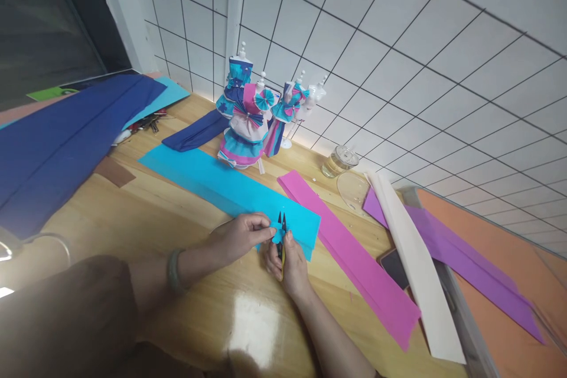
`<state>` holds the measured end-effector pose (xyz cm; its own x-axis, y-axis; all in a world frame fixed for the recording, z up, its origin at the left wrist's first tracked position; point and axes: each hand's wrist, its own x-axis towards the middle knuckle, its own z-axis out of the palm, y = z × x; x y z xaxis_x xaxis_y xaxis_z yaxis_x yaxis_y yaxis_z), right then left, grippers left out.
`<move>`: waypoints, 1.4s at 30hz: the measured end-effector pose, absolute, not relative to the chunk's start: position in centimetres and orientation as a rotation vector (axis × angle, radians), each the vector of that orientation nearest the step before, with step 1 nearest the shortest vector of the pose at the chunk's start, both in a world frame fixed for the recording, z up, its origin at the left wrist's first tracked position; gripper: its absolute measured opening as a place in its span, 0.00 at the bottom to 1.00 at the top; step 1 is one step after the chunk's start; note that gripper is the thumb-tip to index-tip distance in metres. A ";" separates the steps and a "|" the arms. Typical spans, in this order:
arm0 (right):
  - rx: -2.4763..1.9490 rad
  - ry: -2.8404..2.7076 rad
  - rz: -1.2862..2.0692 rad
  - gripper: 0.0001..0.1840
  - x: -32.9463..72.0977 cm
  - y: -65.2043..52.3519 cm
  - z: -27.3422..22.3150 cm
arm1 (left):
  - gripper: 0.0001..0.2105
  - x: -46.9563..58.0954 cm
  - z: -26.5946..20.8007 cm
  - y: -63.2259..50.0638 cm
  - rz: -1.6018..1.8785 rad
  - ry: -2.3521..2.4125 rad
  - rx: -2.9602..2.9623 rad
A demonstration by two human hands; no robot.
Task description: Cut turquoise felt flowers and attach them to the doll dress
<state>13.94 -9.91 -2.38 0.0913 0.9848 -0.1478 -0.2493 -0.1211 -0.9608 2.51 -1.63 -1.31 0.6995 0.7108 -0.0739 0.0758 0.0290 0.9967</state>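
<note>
My left hand [248,236], with a green bangle on its wrist, pinches a small cut piece of blue crepe paper [278,233]. In my right hand [290,263] is a pair of small thread snips [282,223], with dark blades pointing away from me and a bit of yellow showing at the handle. The blades stand slightly apart beside the small blue piece; whether they touch it I cannot tell. Beneath both hands a wide strip of bright blue crepe paper [212,183] lies across the wooden table.
Small dress forms in paper dresses [245,124] stand by the tiled wall. Rightward are a pink strip [349,254], a glass jar [339,160], a phone [393,267], a cream strip [414,271] and a purple strip [473,266]. Dark blue paper [75,142] covers the left side.
</note>
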 end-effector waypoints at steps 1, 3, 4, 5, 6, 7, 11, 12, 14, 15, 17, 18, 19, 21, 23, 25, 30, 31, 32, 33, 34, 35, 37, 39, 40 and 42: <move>-1.181 -0.879 1.329 0.32 13.9 -9.9 -2.4 | 0.14 2.6 -1.4 -1.7 0.562 0.690 1.488; -1.197 -0.869 1.327 0.32 13.9 -9.9 -2.4 | 0.14 2.6 -1.5 -1.8 0.587 0.693 1.484; -1.200 -0.862 1.330 0.32 13.9 -9.9 -2.5 | 0.14 2.7 -1.6 -1.8 0.596 0.691 1.480; -1.199 -0.857 1.332 0.32 13.9 -9.9 -2.5 | 0.13 2.7 -1.6 -1.8 0.600 0.689 1.475; -1.199 -0.854 1.333 0.32 13.9 -9.9 -2.5 | 0.13 2.7 -1.5 -1.8 0.602 0.690 1.472; -1.200 -0.853 1.331 0.32 13.9 -9.9 -2.6 | 0.13 2.7 -1.4 -1.9 0.599 0.688 1.466; -1.191 -0.848 1.320 0.32 13.9 -10.0 -2.6 | 0.13 2.7 -1.1 -1.9 0.597 0.677 1.420; -1.185 -0.847 1.321 0.32 13.9 -10.0 -2.7 | 0.12 2.7 -1.1 -1.9 0.594 0.675 1.410; -1.170 -0.852 1.323 0.32 14.0 -9.9 -2.7 | 0.12 2.6 -1.0 -1.8 0.579 0.668 1.398; -1.164 -0.857 1.324 0.32 14.0 -9.9 -2.7 | 0.12 2.6 -1.0 -1.8 0.568 0.662 1.397; -1.158 -0.871 1.335 0.32 14.1 -9.9 -2.6 | 0.12 2.5 -1.1 -1.7 0.551 0.654 1.399; -1.156 -0.876 1.343 0.32 14.1 -9.9 -2.6 | 0.13 2.5 -1.1 -1.6 0.545 0.657 1.401; -1.154 -0.879 1.352 0.31 14.2 -10.0 -2.5 | 0.13 2.4 -1.2 -1.6 0.538 0.661 1.405; -1.143 -0.878 1.373 0.31 14.3 -10.0 -2.4 | 0.13 2.4 -1.3 -1.5 0.530 0.664 1.410; -1.131 -0.872 1.391 0.31 14.4 -10.1 -2.3 | 0.13 2.4 -1.4 -1.4 0.537 0.651 1.416; -1.135 -0.870 1.406 0.31 14.5 -10.2 -2.3 | 0.13 2.5 -1.4 -1.3 0.563 0.630 1.428; -1.166 -0.885 1.421 0.31 14.7 -10.2 -2.4 | 0.13 2.6 -1.6 -1.1 0.599 0.604 1.470; -1.157 -0.888 1.422 0.31 14.8 -10.2 -2.4 | 0.13 2.6 -1.6 -1.0 0.597 0.596 1.463; -1.146 -0.890 1.423 0.31 14.9 -10.2 -2.4 | 0.13 2.6 -1.6 -1.0 0.597 0.590 1.443; -1.137 -0.887 1.420 0.31 15.1 -10.2 -2.4 | 0.13 2.5 -1.6 -0.9 0.597 0.584 1.417; -1.133 -0.883 1.412 0.30 15.2 -10.2 -2.4 | 0.12 2.5 -1.5 -0.8 0.591 0.578 1.391; -1.132 -0.881 1.405 0.30 15.4 -10.2 -2.4 | 0.12 2.5 -1.4 -0.8 0.586 0.571 1.373; -1.136 -0.878 1.395 0.29 15.8 -10.2 -2.3 | 0.11 2.4 -1.2 -0.6 0.576 0.559 1.365; -1.132 -0.867 1.399 0.28 16.0 -10.2 -2.2 | 0.11 2.3 -1.0 -0.5 0.563 0.551 1.373; -1.124 -0.859 1.403 0.28 16.1 -10.1 -2.3 | 0.12 2.3 -1.0 -0.4 0.558 0.554 1.368; -1.097 -0.828 1.401 0.27 16.2 -10.1 -2.4 | 0.12 2.3 -0.9 -0.3 0.539 0.567 1.347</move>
<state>16.20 -10.06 -2.43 0.0500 0.9856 -0.1613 -0.3338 -0.1358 -0.9328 2.27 -0.31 -0.91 0.7510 0.6567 -0.0687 -0.0355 0.1441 0.9889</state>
